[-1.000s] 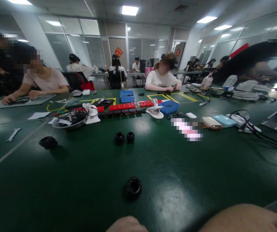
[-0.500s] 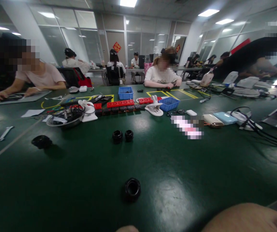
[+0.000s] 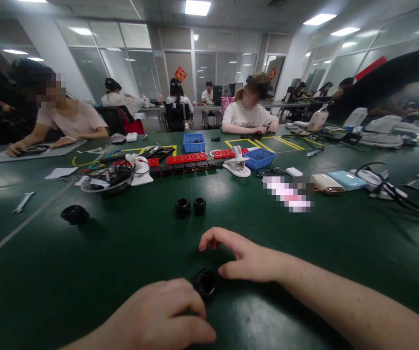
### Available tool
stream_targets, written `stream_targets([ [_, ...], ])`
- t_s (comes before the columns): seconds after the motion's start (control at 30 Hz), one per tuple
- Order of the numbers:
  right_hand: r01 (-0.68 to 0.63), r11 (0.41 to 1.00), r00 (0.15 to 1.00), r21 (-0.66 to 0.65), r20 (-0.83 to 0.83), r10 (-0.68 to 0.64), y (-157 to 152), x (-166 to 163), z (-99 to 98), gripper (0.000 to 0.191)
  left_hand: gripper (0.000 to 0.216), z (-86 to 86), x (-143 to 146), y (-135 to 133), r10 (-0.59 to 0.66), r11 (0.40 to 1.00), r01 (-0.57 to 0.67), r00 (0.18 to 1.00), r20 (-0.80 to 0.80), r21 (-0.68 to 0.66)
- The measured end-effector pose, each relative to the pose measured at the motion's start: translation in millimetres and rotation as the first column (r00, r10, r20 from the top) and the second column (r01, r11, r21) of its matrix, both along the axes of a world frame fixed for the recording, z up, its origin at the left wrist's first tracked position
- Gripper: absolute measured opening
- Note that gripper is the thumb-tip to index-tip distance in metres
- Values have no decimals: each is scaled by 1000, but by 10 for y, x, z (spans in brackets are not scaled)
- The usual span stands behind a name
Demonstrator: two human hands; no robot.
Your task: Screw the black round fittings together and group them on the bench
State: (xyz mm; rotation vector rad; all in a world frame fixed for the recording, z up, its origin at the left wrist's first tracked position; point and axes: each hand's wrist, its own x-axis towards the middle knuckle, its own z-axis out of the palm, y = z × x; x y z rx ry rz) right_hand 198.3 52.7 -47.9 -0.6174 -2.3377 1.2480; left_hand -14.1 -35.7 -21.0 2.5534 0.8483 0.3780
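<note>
A black hollow ring-shaped fitting (image 3: 205, 284) rests on the green table in front of me, its round opening towards me. Just to its left is my left hand (image 3: 161, 311), fingers bent and thumb held apart from them; the fingers overlap the fitting's edge, and I cannot tell whether they touch. Beyond and to the right of the fitting, my right hand (image 3: 240, 255) hovers with thumb and fingers spread, nothing between them. Farther off, a black ring fitting (image 3: 182, 207) and a smaller black ring fitting (image 3: 199, 206) stand side by side. Another black fitting (image 3: 75, 214) lies to the left.
Behind the fittings runs a row of red and black sockets (image 3: 186, 158), with a white clip base (image 3: 237, 163) and a blue bin (image 3: 259, 158) beside it. A metal bowl (image 3: 109, 187) of parts and a wrench (image 3: 24, 202) are at left. Several people sit around.
Both my hands have come up from the bottom edge to either side of the nearest fitting. My view has shifted slightly left. The fittings stay where they were on the table.
</note>
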Motion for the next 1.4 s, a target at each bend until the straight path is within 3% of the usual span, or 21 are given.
stream_targets([
  [0.1,-160,986,964,38,221,148,155,-21,133,63,31,287,77,124,9,999,-7,999,-53,47],
  [0.2,-240,957,931,164,319,178,98,-93,-12,68,43,379,143,243,-10,1000,15,984,-176,27],
  [0.37,-242,918,924,314,363,120,49,-183,-198,57,48,225,137,402,-60,997,68,965,-255,23],
  [0.6,-286,894,919,346,363,153,109,-187,-245,44,44,86,145,463,-48,997,61,969,-241,46],
  [0.77,-261,900,925,348,358,129,103,-199,-277,45,34,-5,279,388,147,987,-119,935,-323,106],
  [0.9,-256,893,921,370,373,109,91,-214,-281,45,26,-164,406,307,350,925,-267,876,-333,269],
  [1.0,-240,897,935,371,335,112,86,-216,-290,45,29,-234,459,277,429,876,-315,855,-292,365],
  [1.1,-247,895,931,371,347,113,89,-211,-301,46,41,-226,470,278,456,863,-334,839,-296,380],
  [1.23,-265,884,929,384,348,127,98,-201,-301,55,62,-115,385,319,387,908,-312,881,-271,281],
  [1.33,-269,876,932,400,337,133,99,-191,-287,57,49,27,260,362,184,975,-161,972,-149,154],
  [1.4,-277,878,927,391,348,138,99,-184,-273,55,41,127,185,386,50,997,-43,991,-123,61],
])
